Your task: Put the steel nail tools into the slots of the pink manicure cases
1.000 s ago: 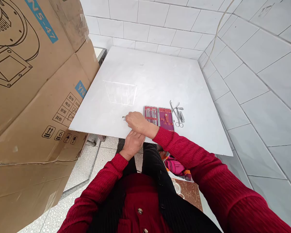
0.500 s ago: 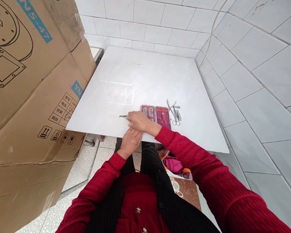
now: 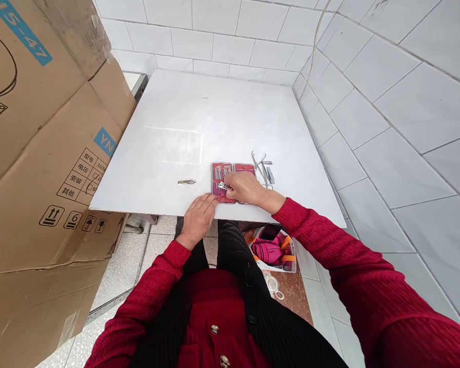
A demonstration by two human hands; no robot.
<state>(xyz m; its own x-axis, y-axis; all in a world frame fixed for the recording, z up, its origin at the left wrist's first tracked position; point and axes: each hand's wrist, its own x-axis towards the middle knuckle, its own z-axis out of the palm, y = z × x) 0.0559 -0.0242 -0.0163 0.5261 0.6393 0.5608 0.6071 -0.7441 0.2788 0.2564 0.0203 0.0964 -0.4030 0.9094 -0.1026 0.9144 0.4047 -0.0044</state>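
Note:
My right hand (image 3: 242, 188) is closed on a small silver nail clipper (image 3: 223, 185), whose end sticks out to the left of the fingers. It hovers over an open manicure case (image 3: 215, 197) with a red and purple lining and several slim metal tools in its left half. The hand hides much of the right half. At the case's front left corner, my left hand (image 3: 199, 217) rests with fingers stretched out, fingertips touching the edge. A second nail clipper (image 3: 186, 182) lies on the white table (image 3: 168, 112), left of the case.
Right of the case lie metal nippers (image 3: 257, 162), small scissors (image 3: 267, 179) and another clipper (image 3: 270, 175). A large cardboard box (image 3: 61, 153) stands at the left. Tiled walls (image 3: 222, 46) bound the table behind and right. A bag with pink cloth (image 3: 272, 250) sits below the table.
My right hand has moved right, from beside the clipper on the table to over the case, carrying a clipper. My left hand has come apart from it and reached the case's corner.

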